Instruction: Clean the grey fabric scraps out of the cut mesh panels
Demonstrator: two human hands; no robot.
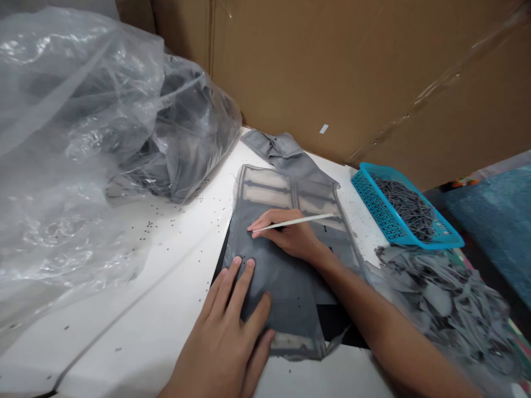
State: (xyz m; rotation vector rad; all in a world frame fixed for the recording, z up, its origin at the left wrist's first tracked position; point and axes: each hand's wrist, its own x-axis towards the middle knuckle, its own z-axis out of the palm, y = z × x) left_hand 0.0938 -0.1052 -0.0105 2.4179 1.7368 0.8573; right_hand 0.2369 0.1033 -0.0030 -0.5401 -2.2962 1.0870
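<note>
Nearest the lens, the left hand (226,337) lies flat with fingers spread on the near left part of a grey fabric panel (286,276), gripping nothing, only pressing the cloth down on the white table (136,309). Just beyond it, the right hand (290,235) pinches a thin white marking stick (296,222) between thumb and fingers, its tip down on the cloth near a row of small dots at the panel's left edge.

Judging from that, the step in hand is marking or poking points along this edge while the other palm keeps the cloth from creeping. The next move would call for the tip to shift a little along the edge and the flat hand to keep the fabric taut without wrinkling it.

The stick lies nearly level, its long axis running left to right, working end to the left, free end up to the right. The panel's long axis runs away from the viewer, its windowed end far and its plain end near, over a dark mat (332,323).

Outward: a folded grey piece (277,146) lies past the far end; a turquoise basket (373,207) of dark small parts sits to the right, a heap of grey offcuts (448,304) below it. Clear plastic bags (83,138) with grey fabric fill the left, cardboard (352,72) stands behind.
</note>
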